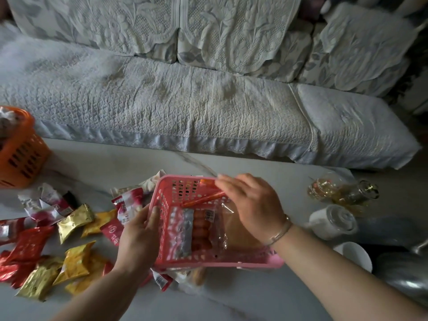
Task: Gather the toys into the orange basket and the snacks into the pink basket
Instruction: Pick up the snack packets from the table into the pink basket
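Pink basket tilted, long axis front-to-back, left hand gripping, right hand flat

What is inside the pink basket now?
In the pink basket: a clear pack of sausages, a loose orange stick. The right hand covers the rest.
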The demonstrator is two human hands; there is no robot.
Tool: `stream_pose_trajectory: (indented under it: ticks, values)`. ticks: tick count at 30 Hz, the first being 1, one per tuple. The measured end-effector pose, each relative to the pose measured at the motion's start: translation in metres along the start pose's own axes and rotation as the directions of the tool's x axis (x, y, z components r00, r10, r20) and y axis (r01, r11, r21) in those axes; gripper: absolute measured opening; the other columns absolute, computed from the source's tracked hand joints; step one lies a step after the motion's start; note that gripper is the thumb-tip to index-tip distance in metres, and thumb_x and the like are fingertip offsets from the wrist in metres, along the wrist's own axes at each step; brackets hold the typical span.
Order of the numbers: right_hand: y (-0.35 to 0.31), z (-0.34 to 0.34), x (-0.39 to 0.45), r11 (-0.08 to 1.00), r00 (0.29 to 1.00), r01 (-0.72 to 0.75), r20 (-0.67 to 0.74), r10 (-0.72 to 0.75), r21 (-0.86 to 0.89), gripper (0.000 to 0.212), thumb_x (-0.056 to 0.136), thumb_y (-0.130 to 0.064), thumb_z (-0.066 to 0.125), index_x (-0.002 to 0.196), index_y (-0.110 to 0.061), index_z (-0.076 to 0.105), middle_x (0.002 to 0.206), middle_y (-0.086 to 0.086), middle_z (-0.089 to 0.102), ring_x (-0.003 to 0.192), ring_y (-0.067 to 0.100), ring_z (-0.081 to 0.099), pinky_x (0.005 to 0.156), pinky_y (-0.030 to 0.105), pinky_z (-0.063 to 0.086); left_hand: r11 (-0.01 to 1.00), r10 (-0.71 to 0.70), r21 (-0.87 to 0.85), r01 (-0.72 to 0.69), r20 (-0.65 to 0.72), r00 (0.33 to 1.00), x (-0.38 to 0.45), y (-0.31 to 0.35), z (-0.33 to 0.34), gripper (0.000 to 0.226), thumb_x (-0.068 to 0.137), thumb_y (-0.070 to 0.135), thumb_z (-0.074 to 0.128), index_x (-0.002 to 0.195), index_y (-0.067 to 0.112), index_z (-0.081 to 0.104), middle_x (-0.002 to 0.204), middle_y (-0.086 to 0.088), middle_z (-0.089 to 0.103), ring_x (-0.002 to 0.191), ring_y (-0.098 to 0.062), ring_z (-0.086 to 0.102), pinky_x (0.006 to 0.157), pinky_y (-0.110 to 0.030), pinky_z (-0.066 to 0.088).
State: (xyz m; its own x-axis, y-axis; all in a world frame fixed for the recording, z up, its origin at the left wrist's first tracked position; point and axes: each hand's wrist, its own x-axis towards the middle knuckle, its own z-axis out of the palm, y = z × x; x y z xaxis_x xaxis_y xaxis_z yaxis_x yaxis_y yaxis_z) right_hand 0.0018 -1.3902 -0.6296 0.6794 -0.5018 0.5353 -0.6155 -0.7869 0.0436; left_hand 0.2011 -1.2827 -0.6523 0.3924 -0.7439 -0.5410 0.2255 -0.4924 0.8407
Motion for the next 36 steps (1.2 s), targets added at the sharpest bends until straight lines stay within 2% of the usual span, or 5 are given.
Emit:
stream_pose_trajectory:
  ticks: [4,17,23,29,36]
  values:
    - [-0.034,0.028,0.01,0.985,0.972,0.167,0.159,-0.172,0.046,0.033,0.088,-0.013,0.041,0.097,-0.016,0.072,0.103,0.001,0.072,0.086,0.02,0.067,0.07,0.031,0.055,1.0,0.024,0.006,-0.024,0.017,1.0,-0.006,-0.002,-0.007,0.02,0.102,0.038,0.046,0.094,0.031,0.063,0.075,-0.005,0.077,0.066,-0.032,0.073,0.073,-0.048,0.06]
    - [-0.06,0.06,0.013,0.997,0.859,0.071,0.507,-0.069,0.014,0.018,0.07,-0.004,0.047,0.067,-0.014,0.061,0.075,0.003,0.062,0.065,0.023,0.059,0.044,0.028,0.05,0.998,-0.024,-0.054,0.023,-0.014,1.0,-0.011,-0.008,-0.044,0.02,0.1,0.041,0.051,0.098,0.028,0.067,0.082,-0.007,0.078,0.074,-0.036,0.075,0.079,-0.06,0.059]
    - [-0.073,0.054,0.026,0.999,0.711,-0.049,0.703,0.021,0.02,0.028,0.086,0.004,0.046,0.107,-0.008,0.06,0.112,0.011,0.057,0.105,0.03,0.05,0.083,0.042,0.044,0.999,-0.026,-0.034,0.026,-0.007,1.0,-0.014,-0.006,-0.055,0.021,0.101,0.041,0.048,0.091,0.032,0.063,0.081,-0.008,0.078,0.073,-0.036,0.075,0.078,-0.058,0.059]
    - [-0.081,0.039,0.03,0.979,0.914,-0.183,0.382,0.136,0.09,0.041,0.073,0.01,0.06,0.104,-0.015,0.07,0.113,0.005,0.067,0.1,0.027,0.064,0.08,0.04,0.057,0.999,0.007,0.033,-0.005,-0.08,0.997,-0.007,-0.003,-0.081,0.024,0.102,0.042,0.048,0.092,0.03,0.066,0.083,-0.006,0.077,0.075,-0.035,0.074,0.08,-0.06,0.058]
    - [-0.069,0.016,0.036,0.919,0.916,-0.394,0.081,0.393,-0.007,0.048,0.083,0.002,0.055,0.129,-0.013,0.057,0.144,0.012,0.045,0.126,0.029,0.046,0.107,0.041,0.035,1.0,0.021,0.007,-0.02,-0.166,0.986,0.002,0.004,-0.12,0.023,0.101,0.045,0.049,0.089,0.035,0.066,0.089,-0.007,0.076,0.081,-0.036,0.073,0.083,-0.059,0.058]
